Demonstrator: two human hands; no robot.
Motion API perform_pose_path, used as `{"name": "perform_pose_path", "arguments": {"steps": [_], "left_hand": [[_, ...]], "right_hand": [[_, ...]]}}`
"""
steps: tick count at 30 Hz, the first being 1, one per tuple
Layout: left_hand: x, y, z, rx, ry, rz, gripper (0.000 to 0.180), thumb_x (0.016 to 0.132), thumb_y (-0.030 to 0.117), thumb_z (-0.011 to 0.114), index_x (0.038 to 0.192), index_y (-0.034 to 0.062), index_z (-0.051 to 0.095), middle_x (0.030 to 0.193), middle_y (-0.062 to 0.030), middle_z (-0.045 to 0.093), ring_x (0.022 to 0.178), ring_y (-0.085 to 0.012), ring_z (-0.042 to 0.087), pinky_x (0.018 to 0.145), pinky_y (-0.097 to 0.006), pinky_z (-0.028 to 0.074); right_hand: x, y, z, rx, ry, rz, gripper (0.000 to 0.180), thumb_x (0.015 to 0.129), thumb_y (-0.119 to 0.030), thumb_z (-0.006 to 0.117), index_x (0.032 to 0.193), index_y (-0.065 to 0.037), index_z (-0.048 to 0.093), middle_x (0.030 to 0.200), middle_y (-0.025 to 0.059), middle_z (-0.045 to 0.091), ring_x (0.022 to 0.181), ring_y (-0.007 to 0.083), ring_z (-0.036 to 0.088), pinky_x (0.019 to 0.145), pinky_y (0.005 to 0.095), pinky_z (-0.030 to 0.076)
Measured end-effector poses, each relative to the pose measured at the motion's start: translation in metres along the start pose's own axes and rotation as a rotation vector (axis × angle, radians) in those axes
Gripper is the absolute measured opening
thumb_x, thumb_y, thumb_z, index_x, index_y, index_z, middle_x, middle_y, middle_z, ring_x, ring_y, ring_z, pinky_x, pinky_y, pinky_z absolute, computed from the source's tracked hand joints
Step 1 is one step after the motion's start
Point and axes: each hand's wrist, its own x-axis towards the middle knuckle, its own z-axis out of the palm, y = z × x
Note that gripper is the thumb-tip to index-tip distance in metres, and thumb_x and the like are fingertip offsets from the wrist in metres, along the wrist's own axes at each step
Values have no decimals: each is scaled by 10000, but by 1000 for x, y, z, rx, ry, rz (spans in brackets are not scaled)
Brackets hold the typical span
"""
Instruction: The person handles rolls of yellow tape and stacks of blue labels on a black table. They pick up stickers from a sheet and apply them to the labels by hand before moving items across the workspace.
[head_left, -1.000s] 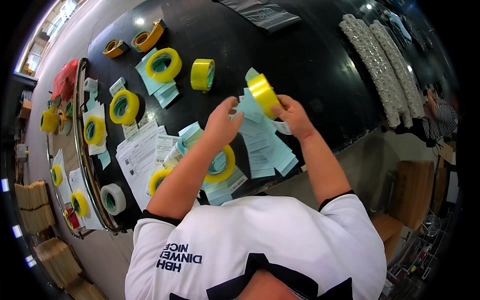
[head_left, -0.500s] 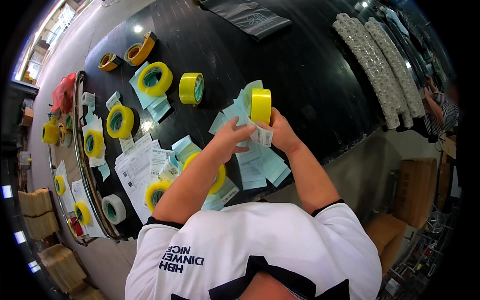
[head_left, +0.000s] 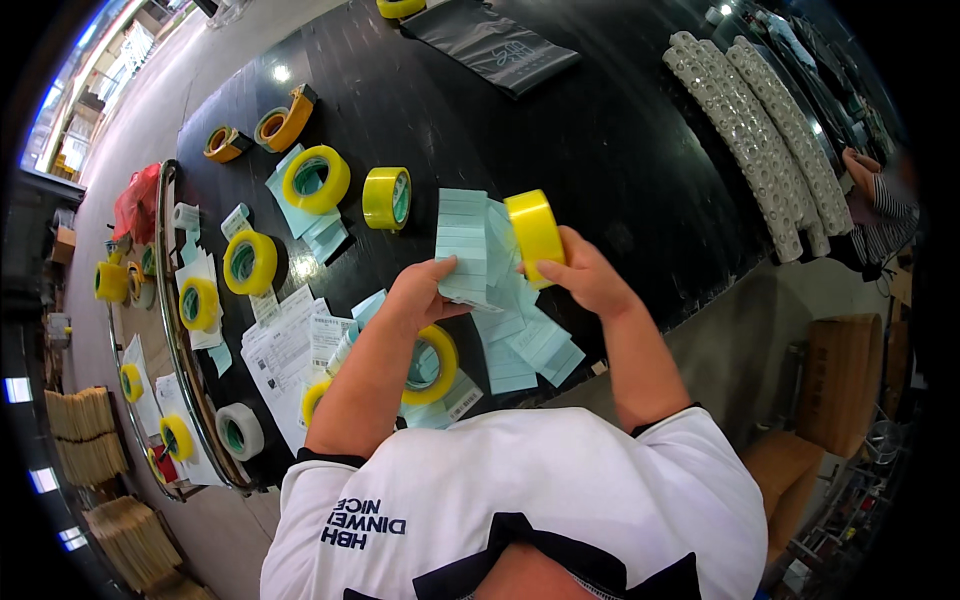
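Observation:
My left hand (head_left: 425,290) is closed on a strip of pale blue labels (head_left: 462,235), its blank ruled side facing up. Just to its right, my right hand (head_left: 590,275) grips a roll of yellow packing tape (head_left: 536,238), thumb at its lower edge. Beneath and between both hands, more pale blue label strips (head_left: 540,345) lie fanned out on the black table (head_left: 620,130). Another yellow tape roll (head_left: 435,365) lies by my left forearm, partly covered by it. A further yellow tape roll (head_left: 387,198) stands beyond my left hand.
At the left are printed sheets (head_left: 285,345), several more tape rolls (head_left: 250,262) and a metal rail (head_left: 180,350). A dark plastic bag (head_left: 495,45) lies at the far edge. Bubble wrap rolls (head_left: 735,150) lie at the right, where another person (head_left: 885,210) stands.
My left hand has moved left and raised a label strip, turned blank side up. My right hand now holds the yellow tape roll, slightly lower and tilted, apart from the strip.

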Motion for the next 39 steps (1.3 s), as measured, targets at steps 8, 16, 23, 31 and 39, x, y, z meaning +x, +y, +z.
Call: {"name": "perform_pose_path", "arguments": {"steps": [8, 16, 23, 31, 39], "left_hand": [[25, -16, -16, 645, 155, 246, 230, 924, 111, 648, 1096, -41, 636, 986, -128, 695, 881, -219, 682, 777, -374, 559], [41, -24, -34, 616, 158, 233, 244, 909, 154, 666, 1070, -28, 637, 950, -107, 690, 841, -205, 669, 744, -349, 534], [-10, -10, -8, 1150, 293, 600, 279, 877, 265, 670, 905, -12, 650, 885, -176, 651, 816, -347, 633, 714, -411, 500], [-13, -21, 44, 1237, 215, 503, 425, 879, 403, 663, 773, -9, 638, 814, -166, 612, 751, -329, 617, 673, -416, 478], [19, 40, 12, 1189, 242, 719, 347, 837, 189, 737, 1121, 12, 643, 1086, -146, 675, 975, -279, 660, 847, -373, 522]], "right_hand": [[-13, 26, -37, -1581, 551, 76, 453, 833, -267, 719, 1211, -83, 551, 1054, 96, 645, 1057, 288, 599, 1092, 586, 267], [58, 32, 43, -1041, 514, 153, 330, 799, -222, 752, 1047, -38, 636, 1026, 103, 572, 1008, 302, 558, 847, 399, 489], [54, 60, 23, -417, 427, -155, 235, 885, -240, 671, 1025, -55, 634, 1148, 85, 613, 1067, 241, 576, 898, 357, 482], [21, 68, 44, 612, 366, 56, 261, 982, -146, 550, 1217, -51, 609, 1160, 58, 648, 1048, 193, 604, 945, 314, 449], [3, 56, -15, 766, 293, 64, 385, 921, -90, 657, 1292, -46, 563, 1209, 64, 645, 1104, 204, 624, 998, 371, 484]]}}
